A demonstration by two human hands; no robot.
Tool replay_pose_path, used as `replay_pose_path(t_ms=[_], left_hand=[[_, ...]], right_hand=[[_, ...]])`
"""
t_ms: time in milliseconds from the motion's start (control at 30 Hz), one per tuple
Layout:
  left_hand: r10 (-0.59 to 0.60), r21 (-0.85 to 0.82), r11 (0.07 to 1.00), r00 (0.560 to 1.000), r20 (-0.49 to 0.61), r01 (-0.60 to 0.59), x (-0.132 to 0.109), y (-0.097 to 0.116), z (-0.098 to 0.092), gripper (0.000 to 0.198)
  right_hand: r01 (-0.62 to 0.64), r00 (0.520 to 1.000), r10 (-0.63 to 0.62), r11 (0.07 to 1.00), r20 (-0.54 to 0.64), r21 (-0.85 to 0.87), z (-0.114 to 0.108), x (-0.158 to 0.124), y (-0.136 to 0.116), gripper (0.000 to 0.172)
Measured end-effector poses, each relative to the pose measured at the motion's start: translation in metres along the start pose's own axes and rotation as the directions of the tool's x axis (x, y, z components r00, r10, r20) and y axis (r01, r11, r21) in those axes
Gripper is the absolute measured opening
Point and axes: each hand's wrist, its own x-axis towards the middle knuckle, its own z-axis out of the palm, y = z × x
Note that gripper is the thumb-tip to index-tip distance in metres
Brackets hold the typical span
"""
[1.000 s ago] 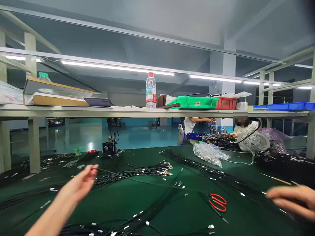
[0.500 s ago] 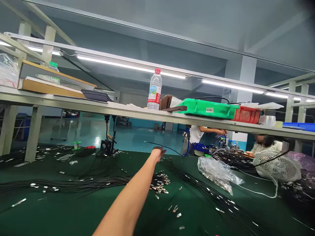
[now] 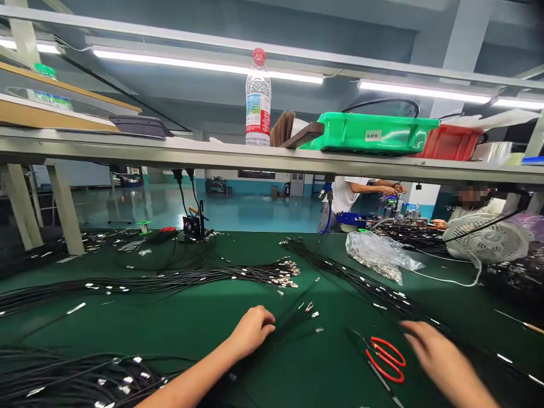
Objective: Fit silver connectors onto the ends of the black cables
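My left hand (image 3: 254,330) hovers low over the green table, its fingers loosely curled with a gap at the thumb. Beneath and beside it, thin black cables (image 3: 293,328) run to small metal connectors (image 3: 309,307). My right hand (image 3: 431,348), smeared by motion, has thumb and fingers apart and shows nothing in its grasp. Just left of it lies a cutting tool with red loop handles (image 3: 387,362). Beyond my left hand, a cable bundle (image 3: 182,277) ends in clustered connectors (image 3: 287,275). A second bundle (image 3: 357,277) slants down toward my right hand.
More black cables (image 3: 85,374) lie at lower left. A clear plastic bag (image 3: 378,255) and a white fan (image 3: 484,238) stand at right. Overhead, the shelf (image 3: 191,153) carries a water bottle (image 3: 258,105) and a green bin (image 3: 378,133). Two people work beyond the table.
The outstretched arm has drawn back from the far end of the right bundle toward me. My right hand has come into view, and the view has tilted down, showing the red-handled tool.
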Motion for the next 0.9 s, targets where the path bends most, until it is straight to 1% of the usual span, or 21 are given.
replay_pose_path(t_ms=[33, 67, 100, 167, 200, 267, 367, 533, 600, 667, 733, 800, 867, 900], left_hand=[[0.019, 0.026, 0.999, 1.0, 0.006, -0.019, -0.01, 0.002, 0.002, 0.016], [0.031, 0.051, 0.998, 0.999, 0.007, -0.031, -0.017, 0.004, 0.005, 0.016], [0.036, 0.077, 0.996, 0.999, 0.004, -0.036, -0.023, 0.006, 0.007, 0.017], [0.02, 0.132, 0.991, 1.0, -0.022, -0.017, -0.029, 0.011, 0.012, 0.019], [0.003, 0.158, 0.987, 0.999, -0.043, 0.004, -0.03, 0.013, 0.015, 0.019], [-0.034, 0.199, 0.979, 0.995, -0.09, 0.052, -0.027, 0.017, 0.02, 0.02], [-0.076, 0.221, 0.969, 0.987, -0.143, 0.107, -0.014, 0.022, 0.029, 0.023], [-0.121, 0.186, 0.971, 0.978, -0.17, 0.153, 0.016, 0.03, 0.045, 0.017], [-0.138, 0.159, 0.973, 0.973, -0.185, 0.169, 0.025, 0.034, 0.047, 0.015], [-0.143, 0.121, 0.978, 0.967, -0.212, 0.171, 0.029, 0.039, 0.046, 0.016], [-0.115, 0.07, 0.988, 0.963, -0.244, 0.136, 0.025, 0.046, 0.041, 0.019], [-0.052, 0.03, 0.998, 0.965, -0.256, 0.061, 0.015, 0.056, 0.035, 0.02], [0.04, -0.024, 0.999, 0.968, -0.247, -0.047, 0.001, 0.067, 0.03, 0.019], [0.088, -0.069, 0.992, 0.965, -0.247, -0.108, -0.006, 0.073, 0.027, 0.019]], right_hand=[[0.031, 0.99, -0.026, 0.999, 0.141, -0.037, 0.024, -0.006, -0.019, 0.016], [0.081, 0.957, -0.063, 0.996, 0.282, -0.05, 0.047, -0.013, -0.038, 0.019], [0.112, 0.934, -0.094, 0.993, 0.345, -0.032, 0.068, -0.019, -0.058, 0.02], [0.136, 0.907, -0.121, 0.991, 0.404, -0.01, 0.103, -0.029, -0.089, 0.02], [0.136, 0.902, -0.122, 0.991, 0.415, -0.005, 0.115, -0.032, -0.1, 0.019], [0.133, 0.899, -0.119, 0.991, 0.422, -0.003, 0.13, -0.036, -0.112, 0.018], [0.138, 0.906, -0.127, 0.99, 0.403, 0.003, 0.136, -0.038, -0.115, 0.019], [0.153, 0.925, -0.152, 0.988, 0.349, 0.025, 0.132, -0.041, -0.103, 0.029], [0.156, 0.933, -0.16, 0.987, 0.323, 0.038, 0.131, -0.04, -0.097, 0.031], [0.147, 0.943, -0.154, 0.988, 0.296, 0.047, 0.13, -0.037, -0.091, 0.033], [0.092, 0.961, -0.114, 0.991, 0.252, 0.097, 0.127, -0.033, -0.09, 0.033], [-0.017, 0.976, -0.039, 0.966, 0.214, 0.257, 0.123, -0.03, -0.095, 0.036], [-0.114, 0.978, 0.018, 0.878, 0.207, 0.465, 0.115, -0.029, -0.105, 0.041], [-0.133, 0.978, 0.021, 0.829, 0.207, 0.544, 0.111, -0.03, -0.112, 0.042]])
